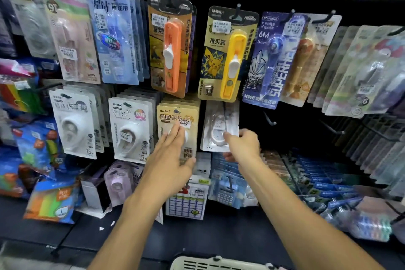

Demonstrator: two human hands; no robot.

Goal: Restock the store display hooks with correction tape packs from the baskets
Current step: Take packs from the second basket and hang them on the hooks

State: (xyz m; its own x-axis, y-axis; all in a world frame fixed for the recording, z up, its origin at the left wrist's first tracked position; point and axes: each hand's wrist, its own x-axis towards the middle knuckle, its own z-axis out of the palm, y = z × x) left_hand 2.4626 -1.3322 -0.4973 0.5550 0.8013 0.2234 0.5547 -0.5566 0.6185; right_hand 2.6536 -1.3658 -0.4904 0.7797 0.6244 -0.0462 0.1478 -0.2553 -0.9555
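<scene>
My right hand (242, 146) grips the lower right corner of a clear correction tape pack (217, 129) that hangs on a dark hook under the yellow Pikachu pack (225, 55). My left hand (173, 155) lies flat, fingers apart, against the beige BoBo correction tape pack (177, 118) just left of it. Two more rows of white BoBo packs (129, 129) hang further left. A bare hook (269, 119) sticks out to the right of the clear pack. The rim of a cream basket (219, 264) shows at the bottom edge; its contents are hidden.
The upper row holds an orange clip-pusher pack (171, 44), blue tape packs (116, 37) and a purple Superhero pack (269, 61). Grey packs (355, 72) crowd the right side. Lower hooks carry blue packs (324, 182) and a calculator pack (228, 188). A dark shelf ledge (197, 239) runs below.
</scene>
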